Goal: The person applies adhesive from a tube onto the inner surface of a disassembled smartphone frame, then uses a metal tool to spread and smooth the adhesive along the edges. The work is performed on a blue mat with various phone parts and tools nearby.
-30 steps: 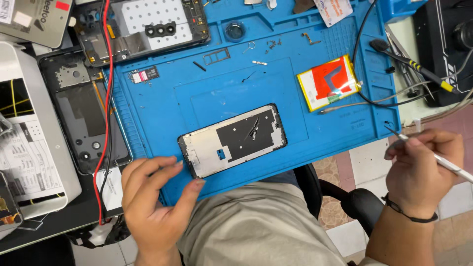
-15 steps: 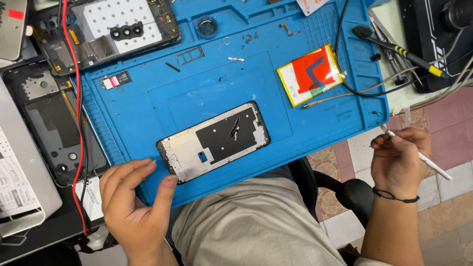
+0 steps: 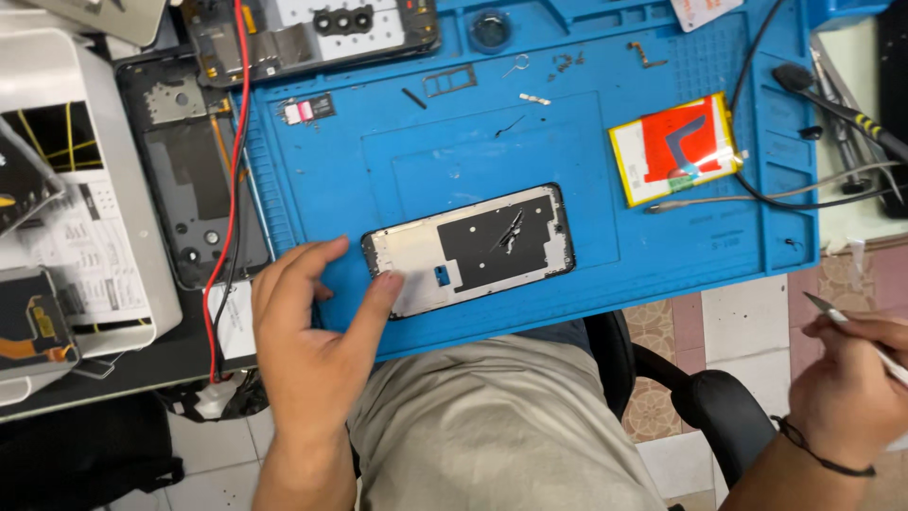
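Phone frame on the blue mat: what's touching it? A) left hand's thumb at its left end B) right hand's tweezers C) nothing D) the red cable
A: the left hand has its thumb on the left end of the phone frame; the right hand is off the blue mat, holding a thin tool.

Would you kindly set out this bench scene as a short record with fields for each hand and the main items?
Left hand: open, thumb tip on the left end of the phone frame
Right hand: off the mat, above the floor, closed on tweezers
Phone frame: lying flat on the blue mat, near its front edge
Battery: yellow and red, on the mat's right part
Red wire: running down the mat's left edge
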